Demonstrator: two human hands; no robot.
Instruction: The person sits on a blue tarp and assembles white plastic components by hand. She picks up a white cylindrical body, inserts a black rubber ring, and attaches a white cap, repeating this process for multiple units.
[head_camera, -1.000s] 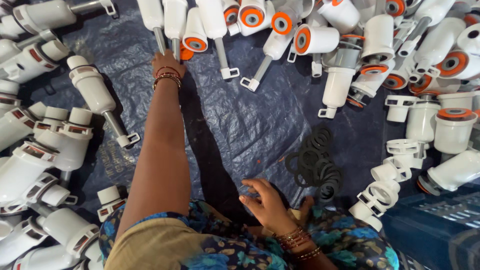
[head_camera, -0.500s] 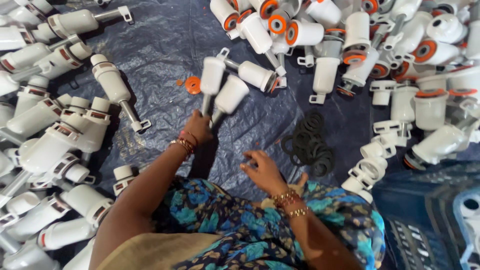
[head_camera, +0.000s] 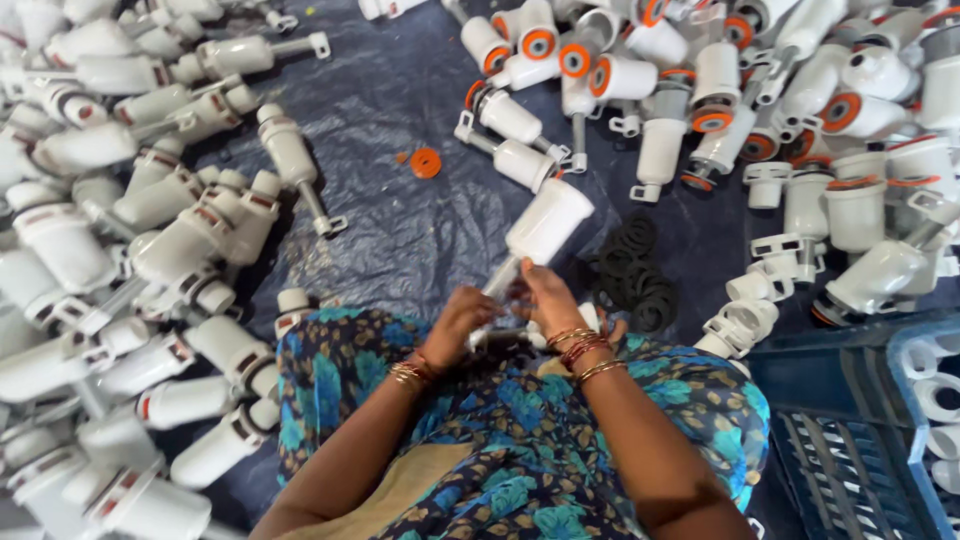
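Hands meet at frame centre: keep your left hand (head_camera: 455, 320) and right hand (head_camera: 540, 295) fingers clamped on the white plastic valve body's (head_camera: 545, 228) stem, cup tilted away, above the dark tarpaulin (head_camera: 400, 230).

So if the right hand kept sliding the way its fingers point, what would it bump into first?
Probably the white plastic part that the right hand holds with the left hand; depth is hard to judge.

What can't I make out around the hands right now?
- Head view: the lower end of the white plastic part is hidden by the left hand and right hand.
- Whether either hand's fingers pinch a black ring from the ring pile: blurred, too small.
- The blue crate: cut off by the frame edge.
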